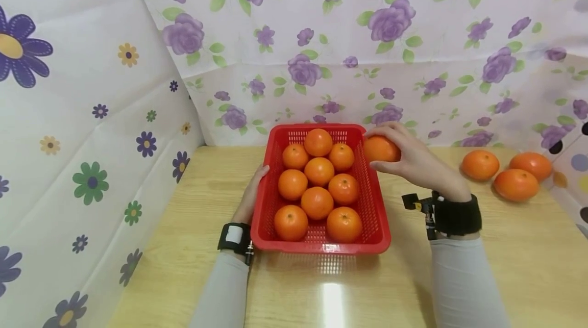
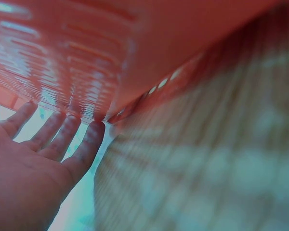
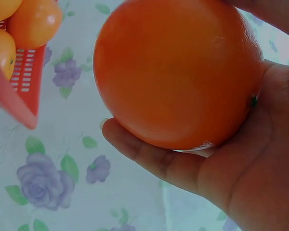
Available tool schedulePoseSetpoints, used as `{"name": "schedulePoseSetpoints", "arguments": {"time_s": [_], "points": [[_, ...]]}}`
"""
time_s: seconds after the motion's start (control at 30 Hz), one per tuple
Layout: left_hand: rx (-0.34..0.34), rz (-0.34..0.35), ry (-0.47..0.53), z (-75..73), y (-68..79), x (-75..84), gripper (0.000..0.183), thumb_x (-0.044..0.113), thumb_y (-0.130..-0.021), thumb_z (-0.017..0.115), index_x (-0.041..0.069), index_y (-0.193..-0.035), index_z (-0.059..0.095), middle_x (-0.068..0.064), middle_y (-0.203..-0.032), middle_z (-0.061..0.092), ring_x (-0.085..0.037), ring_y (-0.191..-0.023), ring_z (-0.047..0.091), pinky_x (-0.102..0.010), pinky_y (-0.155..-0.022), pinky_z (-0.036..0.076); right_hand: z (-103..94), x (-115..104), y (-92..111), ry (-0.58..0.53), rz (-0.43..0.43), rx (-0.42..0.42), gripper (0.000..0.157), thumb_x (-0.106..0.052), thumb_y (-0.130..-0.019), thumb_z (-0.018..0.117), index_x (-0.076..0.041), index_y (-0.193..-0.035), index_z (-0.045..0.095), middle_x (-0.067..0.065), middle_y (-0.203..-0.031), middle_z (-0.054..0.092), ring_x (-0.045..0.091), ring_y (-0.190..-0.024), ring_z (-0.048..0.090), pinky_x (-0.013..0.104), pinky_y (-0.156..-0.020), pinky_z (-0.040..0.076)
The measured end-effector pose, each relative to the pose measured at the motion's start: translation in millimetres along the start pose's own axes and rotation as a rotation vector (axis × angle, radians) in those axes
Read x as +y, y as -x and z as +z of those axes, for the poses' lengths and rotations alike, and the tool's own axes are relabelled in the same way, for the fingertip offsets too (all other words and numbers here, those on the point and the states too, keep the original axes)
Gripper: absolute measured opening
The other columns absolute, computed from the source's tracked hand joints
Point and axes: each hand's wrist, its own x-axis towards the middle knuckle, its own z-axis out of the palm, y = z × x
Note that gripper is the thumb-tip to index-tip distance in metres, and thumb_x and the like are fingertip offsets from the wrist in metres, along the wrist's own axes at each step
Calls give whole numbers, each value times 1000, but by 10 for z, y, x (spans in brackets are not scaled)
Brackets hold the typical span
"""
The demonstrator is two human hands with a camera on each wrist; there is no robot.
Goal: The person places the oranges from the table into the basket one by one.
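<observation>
A red plastic basket [image 1: 321, 248] with slotted walls holds several oranges, among them one in the middle [image 1: 319, 171]. Against the basket's left wall rests my left hand [image 1: 250, 195]; in the left wrist view its fingers [image 2: 89, 144] are nearly straight and touch the slotted side. My right hand [image 1: 411, 159] grips another orange [image 1: 381, 149] just outside the basket's upper right rim. Close up in the right wrist view, this orange [image 3: 178, 72] sits between the thumb and fingers, its small green stem spot turned toward the palm.
Three loose oranges lie at the right of the wooden table [image 1: 184, 267]: one nearer [image 1: 480, 165], one in front [image 1: 516, 185] and one behind [image 1: 532, 166]. A flowered cloth [image 1: 298, 27] hangs behind the table, and another [image 1: 92, 114] stands along the left.
</observation>
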Motion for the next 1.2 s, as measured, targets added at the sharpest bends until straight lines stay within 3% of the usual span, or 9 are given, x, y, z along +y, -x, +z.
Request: {"name": "schedulePoseSetpoints", "arguments": {"time_s": [0.07,0.1,0.2,0.33,0.47,0.67,0.83,1.2], "points": [[-43,41,4,324,358,384,70,54,-107,40,29,-168,16,-9,-168,27,-26,-146,37,-47,-118,37,1,-53,-44,8,1,-11,53,-15,-93,80,-19,-141,57,12,-143,44,37,-117,56,61,-91,54],[-39,45,34,440,471,505,70,52,-106,44,28,-167,19,-7,-167,30,-24,-145,38,-47,-120,35,4,-76,-64,11,4,-18,53,-15,-93,80,-20,-141,58,11,-143,44,36,-117,56,61,-93,54],[2,-11,14,531,516,628,63,46,-110,36,30,-168,15,-7,-169,26,-23,-147,35,-47,-121,32,27,-142,-116,35,9,-42,53,-17,-92,81,-24,-139,59,8,-145,44,35,-116,57,59,-92,54],[33,-50,-4,551,482,674,59,46,-111,33,32,-167,16,-7,-170,24,-25,-149,34,-50,-122,30,54,-228,-174,43,-12,-81,50,-18,-92,81,-24,-138,59,6,-144,46,32,-116,58,54,-92,56],[24,-24,10,460,412,551,64,55,-107,43,34,-164,23,-5,-168,29,-25,-148,35,-52,-122,29,92,-306,-233,38,-28,-129,49,-18,-92,81,-23,-136,60,5,-143,46,30,-119,57,50,-93,56],[20,-3,-4,382,343,425,63,58,-106,42,38,-164,25,-2,-166,32,-25,-148,35,-53,-122,29,170,-406,-312,69,-74,-224,50,-18,-92,81,-22,-137,60,5,-142,46,29,-126,50,52,-101,51],[20,12,4,407,353,446,61,51,-109,39,34,-165,23,-4,-166,31,-25,-148,34,-51,-122,28,257,-495,-354,87,-83,-318,52,-21,-90,83,-24,-137,60,3,-145,45,29,-132,45,56,-110,45],[27,-12,9,417,375,463,60,52,-109,38,35,-165,22,-5,-168,29,-27,-148,33,-53,-123,27,473,-645,-398,97,-139,-424,51,-13,-89,79,-24,-135,62,2,-140,47,25,-127,44,46,-105,46]]}}
